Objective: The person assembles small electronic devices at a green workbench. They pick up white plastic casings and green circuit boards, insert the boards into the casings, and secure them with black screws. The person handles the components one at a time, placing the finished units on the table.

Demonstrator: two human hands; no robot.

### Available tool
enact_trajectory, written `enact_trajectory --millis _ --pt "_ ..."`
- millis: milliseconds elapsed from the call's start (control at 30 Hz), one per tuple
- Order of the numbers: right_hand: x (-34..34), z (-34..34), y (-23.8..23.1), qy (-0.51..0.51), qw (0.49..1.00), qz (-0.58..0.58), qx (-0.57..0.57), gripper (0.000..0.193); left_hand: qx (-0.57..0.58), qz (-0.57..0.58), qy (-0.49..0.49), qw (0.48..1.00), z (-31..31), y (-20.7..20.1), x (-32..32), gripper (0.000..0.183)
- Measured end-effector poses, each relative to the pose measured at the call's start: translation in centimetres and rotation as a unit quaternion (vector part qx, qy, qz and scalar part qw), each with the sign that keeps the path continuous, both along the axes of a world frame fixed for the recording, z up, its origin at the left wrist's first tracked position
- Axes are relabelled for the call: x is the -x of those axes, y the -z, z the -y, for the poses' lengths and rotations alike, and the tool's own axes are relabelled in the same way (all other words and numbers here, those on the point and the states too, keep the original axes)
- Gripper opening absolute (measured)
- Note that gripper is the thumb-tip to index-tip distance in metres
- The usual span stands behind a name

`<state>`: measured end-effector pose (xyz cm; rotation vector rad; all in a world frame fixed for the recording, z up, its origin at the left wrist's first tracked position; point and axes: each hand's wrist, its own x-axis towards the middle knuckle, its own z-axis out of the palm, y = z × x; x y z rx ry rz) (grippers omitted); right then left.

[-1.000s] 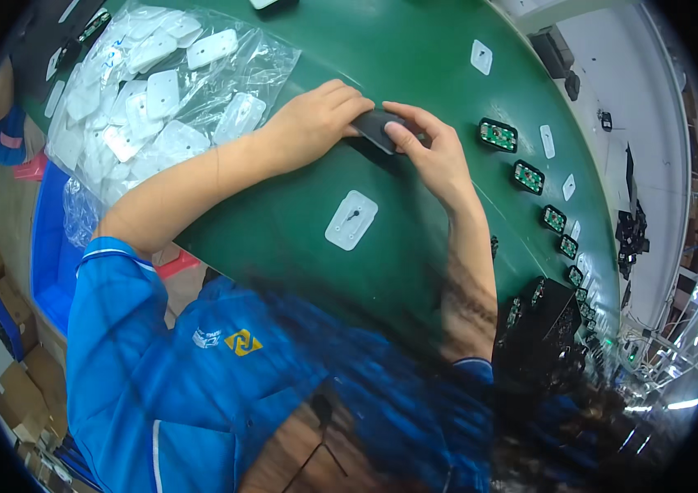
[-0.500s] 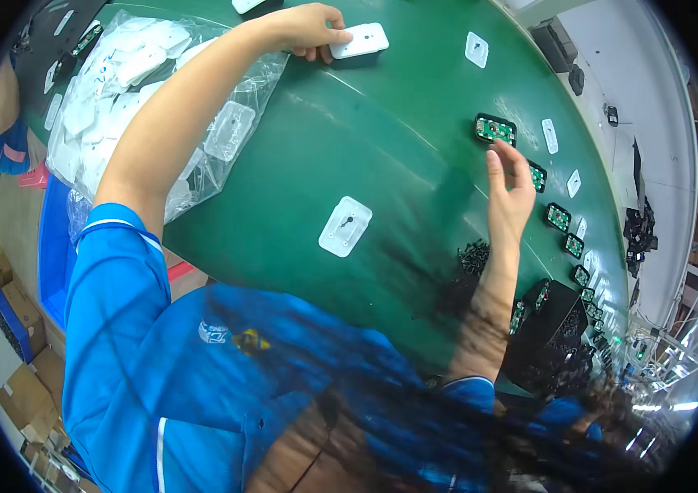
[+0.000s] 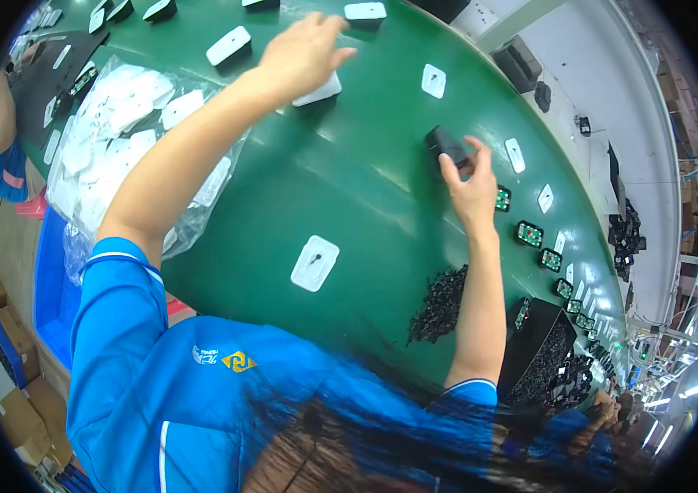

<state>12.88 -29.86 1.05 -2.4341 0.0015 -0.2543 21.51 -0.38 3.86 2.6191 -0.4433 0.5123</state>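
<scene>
The right hand (image 3: 472, 187) pinches a black housing (image 3: 439, 145) over the green surface (image 3: 382, 214), thumb opposing fingers, likely for steadiness. The left hand (image 3: 300, 59) seems empty, fingers parted; it partly hides a white-topped box (image 3: 319, 93).

In our right grip (image 3: 470, 174) we hold a black box (image 3: 441, 145) with a dark side showing, tilted over the bench (image 3: 369, 172). Under our left grip (image 3: 304, 53), a white-topped box (image 3: 321, 90) with dark sides lies top up, partly hidden from us. Near those fingertips, we see a second white-topped box (image 3: 365, 11), also top up.
</scene>
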Motion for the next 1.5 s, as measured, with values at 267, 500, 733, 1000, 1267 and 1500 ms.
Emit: enact_trajectory --millis 267,500,733,1000,1267,1500 --pt "1.7 -1.1 0.4 -0.055 0.991 0.043 0.112 0.035 -0.064 -0.142 -0.005 0.988 14.6 2.8 -5.9 0.07" --pt "1.4 -0.6 -0.2 -0.102 0.992 0.02 0.072 0.038 -0.076 -0.03 0.033 0.996 17.2 7.8 -8.5 0.051" --pt "-5.4 1.9 -2.1 -0.025 0.992 0.114 -0.051 0.036 0.032 -0.07 0.276 0.958 14.1 7.6 -8.0 0.053" --pt "-11.6 1.4 -0.4 -0.09 0.994 0.059 0.024 0.032 0.121 -0.077 0.251 0.957 11.8 6.7 -7.4 0.065" --pt "-13.3 0.5 0.3 -0.112 0.992 0.029 0.06 0.031 0.078 -0.115 0.248 0.959 11.1 7.0 -7.1 0.054" --pt "-12.9 0.7 2.4 -0.14 0.973 0.105 0.148 0.031 0.033 -0.087 0.246 0.965 11.1 7.9 -6.9 0.065"
